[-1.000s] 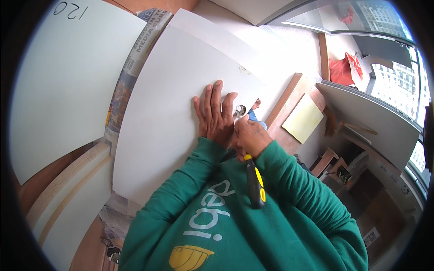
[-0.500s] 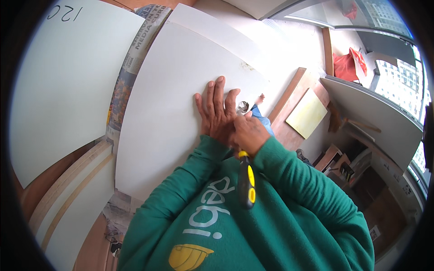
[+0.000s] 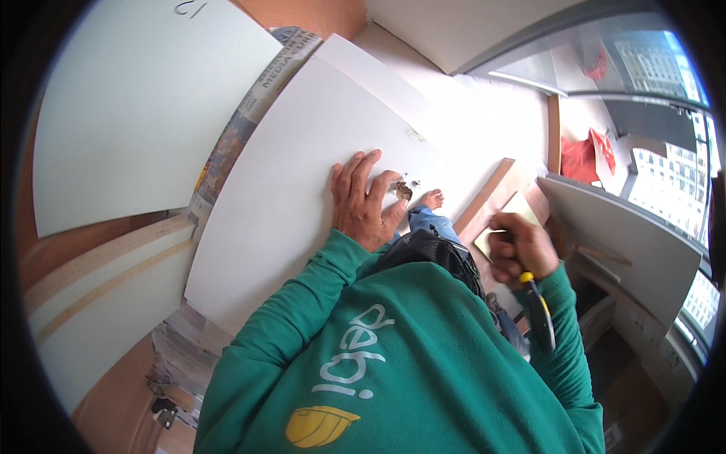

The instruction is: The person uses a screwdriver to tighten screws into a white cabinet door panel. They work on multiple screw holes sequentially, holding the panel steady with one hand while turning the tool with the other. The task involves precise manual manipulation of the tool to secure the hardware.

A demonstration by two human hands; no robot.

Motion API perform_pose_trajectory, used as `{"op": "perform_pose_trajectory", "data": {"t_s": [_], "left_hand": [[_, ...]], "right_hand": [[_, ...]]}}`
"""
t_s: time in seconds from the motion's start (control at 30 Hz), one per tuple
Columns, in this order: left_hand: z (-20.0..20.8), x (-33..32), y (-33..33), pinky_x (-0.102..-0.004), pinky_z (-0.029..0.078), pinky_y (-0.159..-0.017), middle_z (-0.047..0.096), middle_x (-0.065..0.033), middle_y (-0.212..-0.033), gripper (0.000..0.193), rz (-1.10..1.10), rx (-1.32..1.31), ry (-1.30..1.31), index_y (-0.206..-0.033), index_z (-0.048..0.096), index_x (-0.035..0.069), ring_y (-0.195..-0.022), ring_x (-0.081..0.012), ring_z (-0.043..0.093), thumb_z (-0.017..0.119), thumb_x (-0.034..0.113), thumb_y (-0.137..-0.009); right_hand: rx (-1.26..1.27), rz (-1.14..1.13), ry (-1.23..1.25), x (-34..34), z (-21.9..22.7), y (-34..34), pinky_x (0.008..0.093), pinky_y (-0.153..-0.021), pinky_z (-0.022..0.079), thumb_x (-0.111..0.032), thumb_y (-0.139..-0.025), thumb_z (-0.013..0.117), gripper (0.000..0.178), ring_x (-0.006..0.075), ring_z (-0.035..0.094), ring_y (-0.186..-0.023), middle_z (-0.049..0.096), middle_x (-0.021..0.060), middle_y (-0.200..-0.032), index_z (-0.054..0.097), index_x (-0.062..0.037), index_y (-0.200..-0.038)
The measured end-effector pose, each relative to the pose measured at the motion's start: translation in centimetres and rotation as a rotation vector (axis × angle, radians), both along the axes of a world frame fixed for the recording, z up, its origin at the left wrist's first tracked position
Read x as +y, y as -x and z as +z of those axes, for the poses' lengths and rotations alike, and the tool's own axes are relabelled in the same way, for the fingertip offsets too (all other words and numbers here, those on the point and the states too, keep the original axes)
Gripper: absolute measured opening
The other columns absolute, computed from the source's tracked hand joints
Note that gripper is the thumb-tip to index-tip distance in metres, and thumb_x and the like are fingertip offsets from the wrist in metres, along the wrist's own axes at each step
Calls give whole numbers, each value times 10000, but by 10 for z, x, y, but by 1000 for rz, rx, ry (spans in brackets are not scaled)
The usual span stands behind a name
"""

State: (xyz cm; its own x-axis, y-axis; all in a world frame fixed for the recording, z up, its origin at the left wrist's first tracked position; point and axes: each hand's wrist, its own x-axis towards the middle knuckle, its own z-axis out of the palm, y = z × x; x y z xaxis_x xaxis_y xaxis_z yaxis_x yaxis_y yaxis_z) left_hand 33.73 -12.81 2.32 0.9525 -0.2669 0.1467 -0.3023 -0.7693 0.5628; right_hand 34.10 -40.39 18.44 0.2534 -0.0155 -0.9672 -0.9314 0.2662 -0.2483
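My left hand [image 3: 361,200] lies on a large white panel [image 3: 280,181], its fingers spread and its thumb beside a ragged hole [image 3: 404,191] near the panel's right edge. Small crumbs of debris lie around the hole. Off to the right, away from the panel, my right hand [image 3: 522,246] is closed and slightly blurred. It grips a tool with a black and yellow handle [image 3: 540,318], which sticks out below the fist toward me. The tool's working end is hidden by the hand, so its kind cannot be told.
Another white panel [image 3: 144,113] stands at the left, with a newspaper-covered strip [image 3: 253,102] between the two. Pale wooden edging [image 3: 113,265] is nearer on the left. To the right are a wooden board [image 3: 484,197], a leaning panel [image 3: 628,234], a red bag [image 3: 578,160] and windows. My bare foot [image 3: 433,199] shows beside the hole.
My right hand has pulled away from the hole toward the right, carrying the tool. The left hand stays on the panel, and the hole is more exposed. The whole view has shifted somewhat.
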Motion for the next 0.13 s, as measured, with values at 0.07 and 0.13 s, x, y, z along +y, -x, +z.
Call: {"op": "perform_pose_trajectory", "data": {"t_s": [0.07,0.13], "left_hand": [[-3,5,2,-681,220,-1268,481,-139,-1614,644,-4,19,-5,-1404,637,158,-1531,-407,390,818,483,-878],[2,3,-3,-665,215,-1277,476,-138,-1618,678,-42,11,-60,-1423,638,214,-1533,-408,387,863,499,-851]], "right_hand": [[-101,21,126,-28,3,-5,349,-410,419,-359,-1076,546,281,124,375,-407,411,-17,-615,583,-97,-982],[-234,34,199,-63,-15,2,359,-408,424,-387,-1062,564,302,121,408,-402,438,-10,-619,580,-85,-1059]]}}
